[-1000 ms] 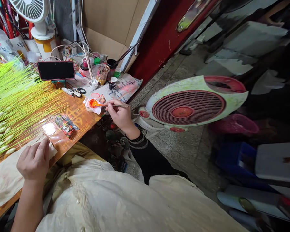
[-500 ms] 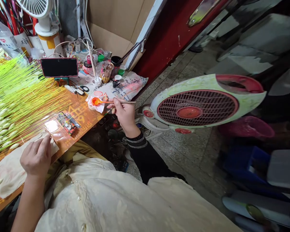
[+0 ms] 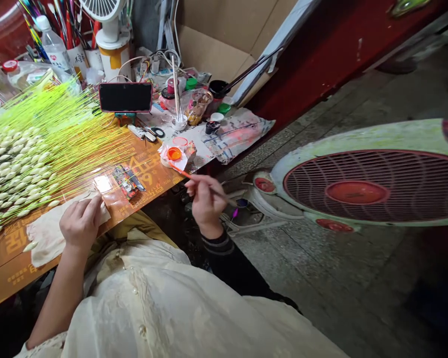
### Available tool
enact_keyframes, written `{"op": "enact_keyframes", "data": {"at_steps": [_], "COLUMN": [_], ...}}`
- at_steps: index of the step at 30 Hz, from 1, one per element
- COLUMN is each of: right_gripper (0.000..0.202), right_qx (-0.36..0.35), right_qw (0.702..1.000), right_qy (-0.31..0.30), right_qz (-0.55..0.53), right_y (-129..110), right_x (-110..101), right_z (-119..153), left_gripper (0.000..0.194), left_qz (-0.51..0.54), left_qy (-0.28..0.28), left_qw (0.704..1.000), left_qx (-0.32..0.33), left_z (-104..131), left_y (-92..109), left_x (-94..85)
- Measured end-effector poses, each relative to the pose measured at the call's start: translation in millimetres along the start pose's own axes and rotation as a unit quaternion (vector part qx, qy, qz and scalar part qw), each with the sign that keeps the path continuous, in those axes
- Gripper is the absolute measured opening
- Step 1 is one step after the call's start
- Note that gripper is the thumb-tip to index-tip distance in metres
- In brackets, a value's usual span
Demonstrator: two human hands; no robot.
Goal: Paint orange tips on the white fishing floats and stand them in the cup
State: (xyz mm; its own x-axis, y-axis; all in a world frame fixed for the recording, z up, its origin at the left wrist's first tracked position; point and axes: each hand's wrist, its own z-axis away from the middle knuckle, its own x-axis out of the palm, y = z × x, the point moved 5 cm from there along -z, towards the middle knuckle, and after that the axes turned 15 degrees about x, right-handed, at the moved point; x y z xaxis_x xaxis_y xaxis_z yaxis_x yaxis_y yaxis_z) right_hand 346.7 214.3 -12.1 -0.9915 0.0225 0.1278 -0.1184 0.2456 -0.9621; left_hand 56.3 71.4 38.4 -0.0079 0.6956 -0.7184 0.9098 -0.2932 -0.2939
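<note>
My right hand (image 3: 206, 201) is closed around a paintbrush (image 3: 179, 170) at the table's front edge. The brush slants toward the left, its end coated in orange, close to a small pot of orange paint (image 3: 174, 154) on a crumpled white wrapping. My left hand (image 3: 82, 219) is closed at the right side of a pale stained cloth (image 3: 47, 233); whatever is pinched in its fingers is too small to make out. Beside it lie many pale buds (image 3: 26, 171) on thin yellow-green stems (image 3: 85, 127). A single bud (image 3: 30, 246) rests at the cloth's left edge.
A phone (image 3: 125, 97) stands propped at the back of the orange-topped table (image 3: 7, 278). Behind are scissors (image 3: 157, 132), paint jars, a water bottle (image 3: 56, 47) and a small white fan (image 3: 108, 30). To the right, a large floor fan (image 3: 358, 189) stands beside the red door (image 3: 321, 44).
The brush tip has come out of the orange paint pot and now sits just in front of it. My right hand has drawn back toward me. The view has turned left.
</note>
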Motion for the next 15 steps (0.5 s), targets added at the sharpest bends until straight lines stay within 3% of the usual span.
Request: {"op": "enact_keyframes", "data": {"at_steps": [6, 11, 15], "right_gripper": [0.024, 0.04, 0.049], "right_qx": [-0.143, -0.238, -0.254], "right_qw": [0.979, 0.958, 0.951], "right_qy": [-0.104, -0.111, -0.102], "right_qz": [0.098, 0.117, 0.143], "right_y": [6, 14, 22], "right_x": [43, 59, 64], "right_z": [47, 57, 61], "left_gripper": [0.022, 0.02, 0.019], "left_qz": [-0.01, -0.017, -0.017], "left_qy": [-0.005, -0.012, -0.015], "left_qw": [1.0, 1.0, 1.0], "left_qx": [0.008, 0.003, -0.004], "left_z": [-1, 0, 1], "left_y": [1, -1, -2], "left_x": [-2.1, -1.0, 0.3]}}
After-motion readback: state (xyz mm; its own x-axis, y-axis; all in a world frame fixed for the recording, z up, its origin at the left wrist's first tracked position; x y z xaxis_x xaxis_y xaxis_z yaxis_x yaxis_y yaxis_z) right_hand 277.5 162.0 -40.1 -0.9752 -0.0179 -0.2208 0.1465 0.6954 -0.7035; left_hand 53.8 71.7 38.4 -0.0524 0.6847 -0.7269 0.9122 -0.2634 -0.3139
